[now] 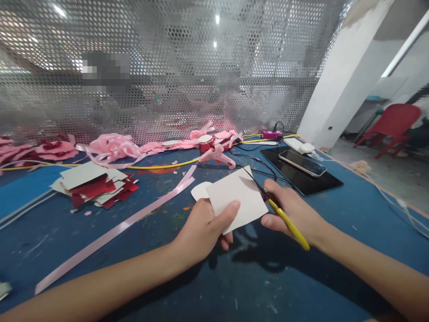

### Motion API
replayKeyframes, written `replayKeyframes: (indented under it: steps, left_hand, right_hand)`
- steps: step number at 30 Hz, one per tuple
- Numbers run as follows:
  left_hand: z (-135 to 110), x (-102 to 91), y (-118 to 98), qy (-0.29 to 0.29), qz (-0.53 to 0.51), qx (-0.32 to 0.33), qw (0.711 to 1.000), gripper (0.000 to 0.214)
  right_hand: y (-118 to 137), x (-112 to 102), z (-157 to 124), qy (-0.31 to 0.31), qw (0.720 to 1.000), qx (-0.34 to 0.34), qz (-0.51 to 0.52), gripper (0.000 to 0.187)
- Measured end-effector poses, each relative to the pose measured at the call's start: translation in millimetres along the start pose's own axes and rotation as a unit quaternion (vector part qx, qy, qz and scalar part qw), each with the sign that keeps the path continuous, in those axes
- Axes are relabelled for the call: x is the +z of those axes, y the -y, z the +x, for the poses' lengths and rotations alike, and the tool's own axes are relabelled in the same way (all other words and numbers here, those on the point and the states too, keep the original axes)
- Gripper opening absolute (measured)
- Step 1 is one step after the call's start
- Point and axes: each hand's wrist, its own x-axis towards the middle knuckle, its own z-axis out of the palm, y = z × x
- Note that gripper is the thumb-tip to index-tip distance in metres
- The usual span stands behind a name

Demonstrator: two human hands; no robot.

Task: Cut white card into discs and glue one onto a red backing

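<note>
My left hand (204, 226) pinches a white square of card (236, 197) by its lower left corner, thumb on top, and holds it above the blue table (254, 286). My right hand (293, 212) grips yellow-handled scissors (288, 221), whose dark blades meet the card's right edge. A rounded white cut-out (200, 190) lies just behind the card.
A long pink ribbon strip (114, 230) runs across the table on the left. A pile of red and white card pieces (95, 185) lies at far left. A pink glue gun (217, 156), pink ribbon heaps (112, 145), a phone (302, 163) on a black tablet and cables sit at the back by a perforated screen.
</note>
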Motion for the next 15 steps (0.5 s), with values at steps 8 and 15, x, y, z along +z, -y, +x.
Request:
replayKeyframes:
  steps: [8, 15]
  left_hand:
    - [-1.2, -7.7, -0.2, 0.018, 0.023, -0.013, 0.999, 0.032]
    - [-1.7, -11.8, -4.0, 0.018, 0.014, -0.004, 1.000, 0.027]
  right_hand:
    - [-0.5, -4.9, -1.9, -0.003, 0.999, -0.011, -0.039, 0.059]
    - [0.0, -7.4, -3.8, -0.006, 1.000, -0.017, -0.022, 0.059]
